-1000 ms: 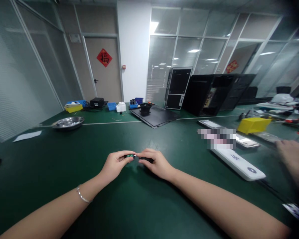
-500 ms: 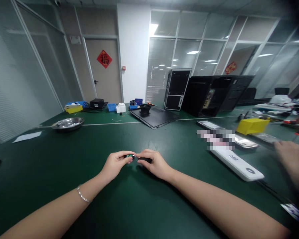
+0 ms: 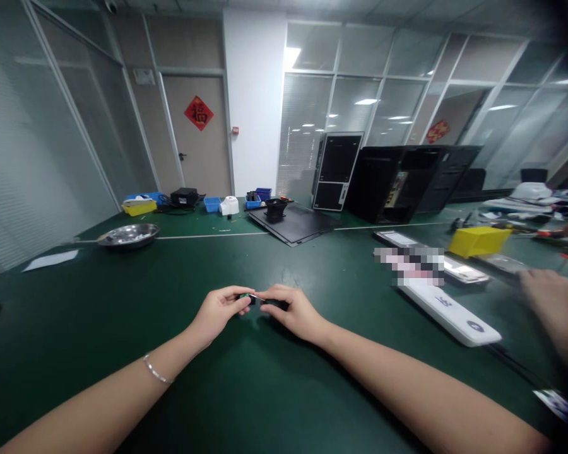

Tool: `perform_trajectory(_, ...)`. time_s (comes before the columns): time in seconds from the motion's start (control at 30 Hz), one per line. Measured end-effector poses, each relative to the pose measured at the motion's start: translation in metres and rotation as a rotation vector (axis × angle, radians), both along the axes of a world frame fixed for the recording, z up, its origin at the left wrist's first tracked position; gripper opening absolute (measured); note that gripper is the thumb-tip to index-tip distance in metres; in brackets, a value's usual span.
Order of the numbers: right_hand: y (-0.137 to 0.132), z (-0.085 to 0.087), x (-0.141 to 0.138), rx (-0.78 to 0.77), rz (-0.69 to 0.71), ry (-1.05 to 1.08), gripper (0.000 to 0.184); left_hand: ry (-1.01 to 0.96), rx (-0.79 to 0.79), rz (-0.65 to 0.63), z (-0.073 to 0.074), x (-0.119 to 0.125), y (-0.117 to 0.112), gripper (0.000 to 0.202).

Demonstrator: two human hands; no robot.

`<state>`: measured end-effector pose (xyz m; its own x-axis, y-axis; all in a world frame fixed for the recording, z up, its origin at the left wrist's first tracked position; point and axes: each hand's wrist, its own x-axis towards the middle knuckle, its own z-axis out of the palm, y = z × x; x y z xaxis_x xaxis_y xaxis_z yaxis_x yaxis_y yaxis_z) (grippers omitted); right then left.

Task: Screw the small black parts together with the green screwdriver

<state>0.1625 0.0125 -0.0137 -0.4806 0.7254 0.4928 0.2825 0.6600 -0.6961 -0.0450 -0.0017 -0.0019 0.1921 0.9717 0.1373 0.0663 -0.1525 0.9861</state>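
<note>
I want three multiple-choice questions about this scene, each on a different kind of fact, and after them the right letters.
1. Where does the steel bowl stand on the green bench?
A) Left side
B) Right side
C) On the black panel

2. What colour is the diamond sign on the door?
A) Yellow
B) Red
C) Blue

3. What do the left hand and right hand do?
A) Lie flat and empty
B) Hold a white box
C) Pinch the small dark part between them

1 A: it sits far left of the hands.
2 B: the sign shows red against the pale door.
3 C: both hands meet at the part.
</note>
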Motion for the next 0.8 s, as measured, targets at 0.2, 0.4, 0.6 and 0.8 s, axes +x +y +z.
perform_trajectory(0.2, -0.0026, 0.0032, -0.0003, 0.0, -0.044, -0.075, 0.028, -0.062, 0.006, 0.046, -0.0017, -0.0001, 0.0019, 0.022)
perform_trajectory(0.4, -0.0026, 0.0031, 0.0005, 0.007, -0.034, -0.108, 0.025, -0.15, -0.021, 0.044, -0.0027, -0.0017, 0.0039, 0.022)
perform_trajectory(0.6, -0.0037, 0.0043, 0.0003, 0.014, -0.045, -0.122, 0.022, -0.286, -0.099, 0.009, -0.0044, -0.0034, 0.0056, 0.026)
perform_trajectory(0.8, -0.0039, 0.0043, 0.0003, 0.026, -0.045, -0.122, 0.021, -0.345, -0.106, -0.014, -0.0049, -0.0024, 0.0057, 0.036)
